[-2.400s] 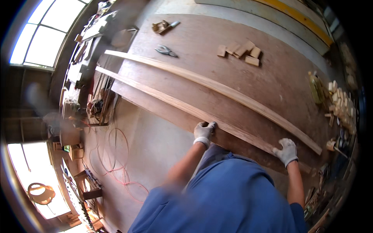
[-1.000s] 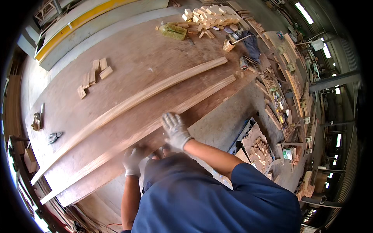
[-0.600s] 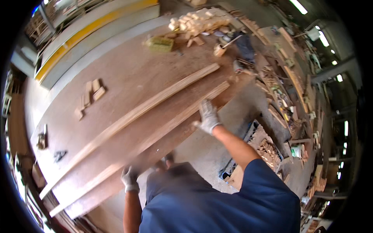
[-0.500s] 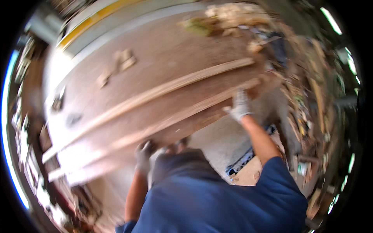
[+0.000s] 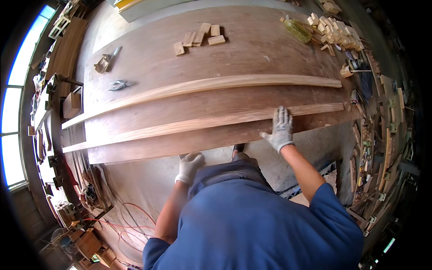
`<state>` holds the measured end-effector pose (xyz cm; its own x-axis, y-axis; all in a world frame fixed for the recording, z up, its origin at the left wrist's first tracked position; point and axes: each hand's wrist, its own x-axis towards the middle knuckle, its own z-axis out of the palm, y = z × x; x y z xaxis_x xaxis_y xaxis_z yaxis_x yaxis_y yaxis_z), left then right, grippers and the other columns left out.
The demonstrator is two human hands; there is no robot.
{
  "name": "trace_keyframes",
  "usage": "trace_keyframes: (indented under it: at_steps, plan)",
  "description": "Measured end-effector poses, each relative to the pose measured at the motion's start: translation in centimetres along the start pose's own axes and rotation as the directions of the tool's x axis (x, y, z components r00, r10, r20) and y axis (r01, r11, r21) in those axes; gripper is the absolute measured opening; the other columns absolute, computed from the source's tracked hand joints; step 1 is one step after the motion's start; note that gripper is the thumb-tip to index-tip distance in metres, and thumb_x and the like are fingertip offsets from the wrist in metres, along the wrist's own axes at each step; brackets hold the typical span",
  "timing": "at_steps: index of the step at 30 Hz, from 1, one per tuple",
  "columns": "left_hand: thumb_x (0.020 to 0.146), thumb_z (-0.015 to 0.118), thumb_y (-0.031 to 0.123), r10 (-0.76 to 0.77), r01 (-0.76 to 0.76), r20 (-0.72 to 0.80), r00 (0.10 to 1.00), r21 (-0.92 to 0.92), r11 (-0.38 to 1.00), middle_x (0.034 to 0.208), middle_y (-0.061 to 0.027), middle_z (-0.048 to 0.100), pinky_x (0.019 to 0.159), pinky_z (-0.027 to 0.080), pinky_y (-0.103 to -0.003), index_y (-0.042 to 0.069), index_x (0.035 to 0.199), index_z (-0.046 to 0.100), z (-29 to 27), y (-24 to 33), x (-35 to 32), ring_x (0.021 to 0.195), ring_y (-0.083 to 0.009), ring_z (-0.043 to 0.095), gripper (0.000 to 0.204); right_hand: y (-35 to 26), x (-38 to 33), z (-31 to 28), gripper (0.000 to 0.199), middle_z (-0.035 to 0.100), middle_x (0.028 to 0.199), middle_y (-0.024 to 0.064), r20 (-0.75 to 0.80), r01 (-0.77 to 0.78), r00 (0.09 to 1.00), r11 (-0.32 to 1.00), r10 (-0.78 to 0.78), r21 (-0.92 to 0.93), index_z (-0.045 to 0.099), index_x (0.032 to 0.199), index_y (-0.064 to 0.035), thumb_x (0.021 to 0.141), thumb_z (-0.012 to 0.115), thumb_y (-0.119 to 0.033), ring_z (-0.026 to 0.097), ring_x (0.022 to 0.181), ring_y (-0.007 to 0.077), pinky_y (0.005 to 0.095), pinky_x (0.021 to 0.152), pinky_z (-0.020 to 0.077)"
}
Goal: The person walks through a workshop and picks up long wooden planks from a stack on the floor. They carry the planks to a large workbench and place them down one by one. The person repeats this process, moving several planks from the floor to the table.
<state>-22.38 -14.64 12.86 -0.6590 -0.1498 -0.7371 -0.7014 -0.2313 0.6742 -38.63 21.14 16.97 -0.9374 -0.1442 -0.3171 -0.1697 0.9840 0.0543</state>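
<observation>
Two long, pale wooden strips lie side by side across a broad brown worktable (image 5: 153, 58). On the near strip (image 5: 180, 127), toward its right end, my right hand (image 5: 282, 129) rests in a light grey work glove, fingers stretched out and thumb apart. The far strip (image 5: 202, 84) lies untouched beyond it. My left hand (image 5: 190, 167), also gloved, is curled closed beside my waist, just off the table's near edge. A small dark bit shows at its fingers, but I cannot make out what it is.
Pliers (image 5: 119, 85) and a small tool with a light handle (image 5: 106, 61) lie at the table's left. Several short wood blocks (image 5: 199, 37) sit farther back. A yellowish plastic bottle (image 5: 297, 30) and a pile of blocks (image 5: 337, 33) occupy the far right. Red cable (image 5: 135, 220) trails on the floor.
My view has turned, so the strips run more level across it. My right hand stays at the near strip, while my left hand stays closed near my waist.
</observation>
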Motion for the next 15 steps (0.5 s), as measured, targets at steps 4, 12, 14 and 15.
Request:
trace_keyframes:
  at_steps: [4, 12, 14, 15]
  plan:
    - [0.091, 0.068, 0.022, 0.006, -0.006, 0.008, 1.0, 0.038, 0.999, 0.084, -0.0052, 0.068, 0.073, 0.053, -0.03, 0.0, 0.103, 0.07, -5.7, -1.3, -0.2, 0.076, -0.0152, 0.063, 0.025, -9.6, -0.4, -0.7, 0.124, 0.015, 0.163, 0.0273, -0.042, 0.155, 0.987, 0.987, -0.153, 0.043, 0.018, 0.155, 0.0069, 0.07, 0.075, -0.063, 0.012, 0.152, 0.0422, 0.0562, 0.123, 0.0084]
    - [0.094, 0.07, 0.02, 0.049, -0.051, -0.13, 0.99, -0.018, 0.999, 0.081, -0.0045, 0.07, 0.06, 0.049, -0.027, -0.001, 0.114, 0.071, -17.6, 0.1, -1.7, 0.067, -0.0113, 0.061, 0.03, -24.4, -1.0, -1.8, 0.123, 0.016, 0.162, 0.0269, -0.05, 0.19, 0.981, 0.982, -0.189, 0.004, 0.016, 0.155, 0.0075, 0.069, 0.08, -0.055, 0.013, 0.152, 0.0394, 0.0525, 0.124, 0.0111]
    - [0.094, 0.07, 0.021, -0.02, 0.01, -0.168, 0.986, -0.059, 0.998, 0.082, -0.0047, 0.07, 0.06, 0.049, -0.027, -0.001, 0.114, 0.071, -20.9, 0.2, -2.3, 0.067, -0.0113, 0.061, 0.029, -27.1, -0.7, -0.6, 0.122, 0.016, 0.163, 0.0268, -0.081, 0.233, 0.97, 0.972, -0.23, 0.032, 0.018, 0.154, 0.0077, 0.069, 0.08, -0.054, 0.013, 0.152, 0.0396, 0.0525, 0.124, 0.0108]
    - [0.094, 0.07, 0.021, -0.054, 0.04, -0.184, 0.981, -0.08, 0.996, 0.083, -0.0048, 0.071, 0.06, 0.049, -0.027, -0.001, 0.114, 0.072, -22.3, 0.3, -2.5, 0.067, -0.0112, 0.061, 0.029, -28.4, -0.7, -0.2, 0.122, 0.016, 0.163, 0.0268, -0.097, 0.253, 0.964, 0.966, -0.248, 0.046, 0.019, 0.154, 0.0078, 0.069, 0.08, -0.054, 0.012, 0.152, 0.0397, 0.0525, 0.124, 0.0107]
